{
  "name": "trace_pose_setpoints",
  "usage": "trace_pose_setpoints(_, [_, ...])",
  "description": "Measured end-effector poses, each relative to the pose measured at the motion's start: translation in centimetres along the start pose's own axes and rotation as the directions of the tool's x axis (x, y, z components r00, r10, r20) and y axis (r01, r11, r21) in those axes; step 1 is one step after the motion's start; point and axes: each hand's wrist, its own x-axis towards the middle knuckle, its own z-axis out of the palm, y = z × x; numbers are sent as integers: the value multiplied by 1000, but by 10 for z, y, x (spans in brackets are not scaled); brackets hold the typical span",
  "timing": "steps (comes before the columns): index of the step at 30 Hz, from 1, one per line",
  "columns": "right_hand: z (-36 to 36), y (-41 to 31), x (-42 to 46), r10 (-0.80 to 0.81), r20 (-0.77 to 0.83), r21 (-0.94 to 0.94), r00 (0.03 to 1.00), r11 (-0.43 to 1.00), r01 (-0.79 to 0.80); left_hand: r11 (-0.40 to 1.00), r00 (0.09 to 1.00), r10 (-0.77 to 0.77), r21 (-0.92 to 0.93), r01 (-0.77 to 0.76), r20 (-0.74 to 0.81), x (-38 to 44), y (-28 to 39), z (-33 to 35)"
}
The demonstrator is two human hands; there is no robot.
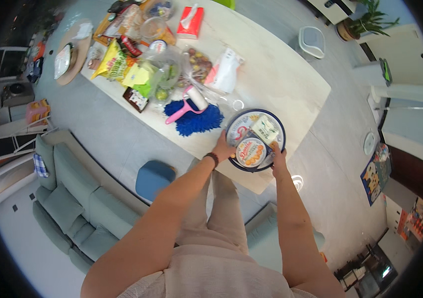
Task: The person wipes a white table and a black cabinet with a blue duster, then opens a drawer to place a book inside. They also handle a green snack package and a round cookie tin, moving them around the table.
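A large round cookie tin point(240, 124) with a dark blue rim is held between my two hands at the table's near end. On its lid rest a smaller round Danisa cookie tin point(251, 152) and a pale packet point(265, 129). My left hand point(224, 145) grips the left side of the large tin, thumb near the small tin. On the right side, my right hand point(279, 161) holds the rim with its thumb over the edge. A pink-handled lint roller point(185, 111) lies left of the tins on a blue chenille cloth point(200, 124).
Across the table point(282, 74) are a red tissue box point(191, 23), a bag of fruit point(198, 63), a yellow snack bag point(111, 63) and a white plastic packet point(226, 72). A blue stool point(154, 180) stands by the table's left side, near a green sofa point(85, 197).
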Motion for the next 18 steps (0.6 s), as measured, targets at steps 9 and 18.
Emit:
trace_pose_setpoints(9, [11,19,14,-77,-116,15,990,997,79,938,965,172,331,-99,-199,-10,11,-40])
trace_pose_setpoints(18, [40,18,-31,-260,-171,-240,950,947,216,714,755,435,699,43,-491,9,22,-168])
